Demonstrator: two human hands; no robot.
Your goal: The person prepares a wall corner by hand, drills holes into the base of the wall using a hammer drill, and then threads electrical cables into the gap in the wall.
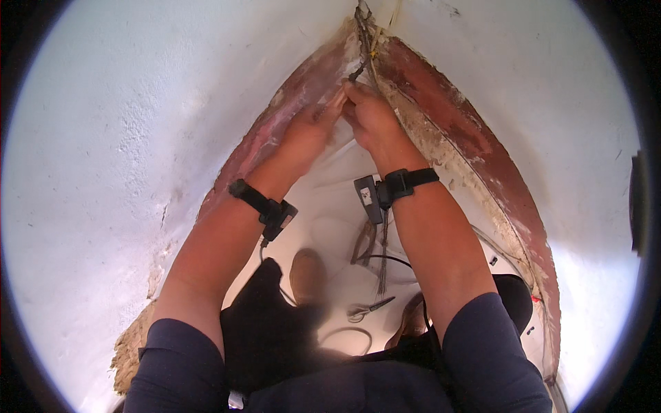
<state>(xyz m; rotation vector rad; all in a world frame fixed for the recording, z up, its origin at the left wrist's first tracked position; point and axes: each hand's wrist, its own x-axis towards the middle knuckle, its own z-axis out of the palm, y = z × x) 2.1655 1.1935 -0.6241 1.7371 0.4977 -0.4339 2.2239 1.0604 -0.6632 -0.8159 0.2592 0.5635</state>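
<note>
In the corner where two walls meet, a dark cable [357,72] hangs down to my fingers. My right hand [372,113] is closed in a pinch around its lower end. Beside it, my left hand [313,134] is closed too, its fingertips drawn together against the right ones. It is slightly blurred, and what lies between its fingers is hidden. Just above the hands, a bit of yellow [374,54] shows on the wiring. Each wrist wears a black strap with a small box, the left box [278,220] and the right box [370,198].
Reddish-brown bands with rough, chipped edges [475,124] run along the bottom of both pale walls [124,138]. Scissors [370,309] lie on the white floor near my shoes [308,275]. Bundled wires [383,265] lie below my right wrist, and a thin cable follows the right wall.
</note>
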